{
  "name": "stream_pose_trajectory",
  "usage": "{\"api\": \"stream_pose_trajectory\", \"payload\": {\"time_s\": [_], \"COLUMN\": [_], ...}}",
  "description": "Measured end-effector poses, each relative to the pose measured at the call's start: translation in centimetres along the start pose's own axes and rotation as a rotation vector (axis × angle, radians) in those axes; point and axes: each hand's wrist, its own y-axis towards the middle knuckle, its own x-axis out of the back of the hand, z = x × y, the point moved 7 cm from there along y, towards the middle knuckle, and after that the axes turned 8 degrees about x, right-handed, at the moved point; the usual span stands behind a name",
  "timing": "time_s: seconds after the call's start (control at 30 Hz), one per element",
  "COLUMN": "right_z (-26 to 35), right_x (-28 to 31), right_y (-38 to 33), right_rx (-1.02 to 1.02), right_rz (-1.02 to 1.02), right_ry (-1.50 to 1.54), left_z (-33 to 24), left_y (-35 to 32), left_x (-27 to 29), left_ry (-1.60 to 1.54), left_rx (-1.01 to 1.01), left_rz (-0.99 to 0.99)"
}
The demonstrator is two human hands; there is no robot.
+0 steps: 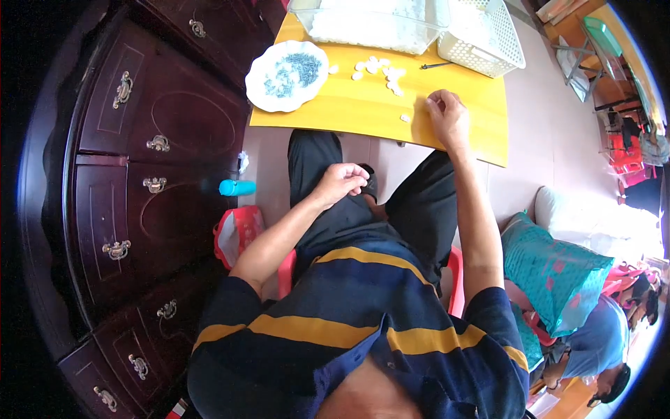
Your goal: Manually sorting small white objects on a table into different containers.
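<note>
My right hand (447, 115) rests on the yellow table (349, 112), fingertips pinched near a small white piece (405, 118); whether it holds anything I cannot tell. A loose cluster of small white plastic pieces (380, 70) lies just beyond it. My left hand (340, 181) sits on my left thigh below the table edge, fingers curled loosely, with nothing visible in it. A white plate (286, 75) with small dark metal parts and a few white pieces stands at the table's left.
A clear bin (370, 28) of white pieces and a white slotted basket (485, 38) stand at the table's far edge. A dark wooden cabinet (139, 160) fills the left. A teal bottle (237, 187), a red bag (237, 234), teal cushions (551, 272) and another person (593, 349) are nearby.
</note>
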Motion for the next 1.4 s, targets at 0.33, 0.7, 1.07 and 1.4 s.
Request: {"api": "stream_pose_trajectory", "payload": {"time_s": [0.33,0.7,1.07,1.4], "right_z": [4.1,4.0,3.7,3.4], "right_x": [0.1,-2.2,-2.5,-2.1], "right_y": [-1.2,-1.9,-10.6,-15.7], "right_rx": [0.068,0.153,-0.572,-0.693], "right_rz": [0.001,0.153,0.121,0.096], "right_ry": [-0.135,-0.055,1.224,1.370], "left_z": [-0.4,-6.3,-13.7,-15.0], "left_y": [-0.7,-2.4,-4.7,-4.9], "left_x": [0.0,0.7,-3.2,-7.5], "left_ry": [-0.014,0.010,0.180,0.464], "left_rx": [-0.079,-0.254,-0.535,-0.700], "left_rz": [-0.014,-0.058,-0.157,-0.249]}}
